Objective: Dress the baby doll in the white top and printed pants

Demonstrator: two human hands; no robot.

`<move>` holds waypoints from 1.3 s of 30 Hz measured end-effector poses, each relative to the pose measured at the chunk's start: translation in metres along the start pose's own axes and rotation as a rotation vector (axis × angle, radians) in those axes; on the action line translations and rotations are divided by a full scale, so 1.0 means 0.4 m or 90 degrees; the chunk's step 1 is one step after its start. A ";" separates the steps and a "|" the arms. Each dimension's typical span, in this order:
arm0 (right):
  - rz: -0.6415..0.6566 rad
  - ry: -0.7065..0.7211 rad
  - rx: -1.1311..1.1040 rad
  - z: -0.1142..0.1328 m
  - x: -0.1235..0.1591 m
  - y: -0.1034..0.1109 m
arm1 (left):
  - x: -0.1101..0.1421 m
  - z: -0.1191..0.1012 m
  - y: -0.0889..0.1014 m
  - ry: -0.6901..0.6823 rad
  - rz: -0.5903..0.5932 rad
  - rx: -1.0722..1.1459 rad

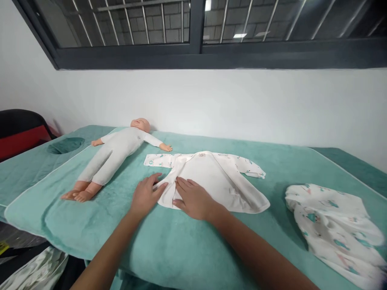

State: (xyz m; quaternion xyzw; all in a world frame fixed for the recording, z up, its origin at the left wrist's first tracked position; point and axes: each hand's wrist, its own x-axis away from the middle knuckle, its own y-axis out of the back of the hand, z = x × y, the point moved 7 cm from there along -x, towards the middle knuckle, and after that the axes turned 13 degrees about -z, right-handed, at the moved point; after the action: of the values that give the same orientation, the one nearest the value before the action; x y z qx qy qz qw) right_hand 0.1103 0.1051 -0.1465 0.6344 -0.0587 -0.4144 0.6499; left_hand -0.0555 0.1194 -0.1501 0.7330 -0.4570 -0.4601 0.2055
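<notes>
A small white baby top lies spread open and flat on the teal padded table. My left hand rests open at the garment's near left edge, fingertips touching the fabric. My right hand lies flat and open on the lower left panel of the same garment. A baby doll in a pale one-piece suit lies on its back to the left, feet toward me.
A crumpled white patterned garment lies at the right end of the table. A round face hole opens in the padding at far left. A white wall and a dark-framed window stand behind. A dark chair sits far left.
</notes>
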 end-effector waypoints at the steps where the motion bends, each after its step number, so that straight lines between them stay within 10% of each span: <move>1: -0.002 0.009 -0.010 0.016 0.012 0.003 | 0.012 -0.007 0.001 -0.001 0.008 -0.006; 11: 0.027 0.007 -0.129 0.109 0.111 0.092 | 0.046 -0.032 0.040 -0.022 -0.068 -0.046; 14: 0.029 -0.117 -0.184 0.011 0.128 0.160 | 0.054 -0.070 0.059 -0.152 -0.154 -0.119; 20: -0.254 -0.485 0.132 -0.417 0.251 0.380 | 0.092 -0.156 0.053 -0.370 -0.205 -0.102; 23: -0.155 -0.486 0.178 -0.545 0.308 0.374 | 0.112 -0.215 0.018 -0.417 -0.170 -0.052; 33: -0.480 -0.489 0.327 -0.599 0.331 0.479 | 0.143 -0.307 -0.091 -0.443 -0.037 -0.016; 39: -0.471 -0.466 0.272 -0.601 0.343 0.438 | 0.137 -0.300 -0.092 -0.409 -0.023 -0.020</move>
State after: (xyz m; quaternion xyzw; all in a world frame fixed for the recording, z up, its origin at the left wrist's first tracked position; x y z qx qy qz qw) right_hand 0.4254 0.1816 -0.1005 0.5449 -0.1366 -0.7867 0.2559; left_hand 0.0746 0.0763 -0.1445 0.5551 -0.4784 -0.6783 0.0538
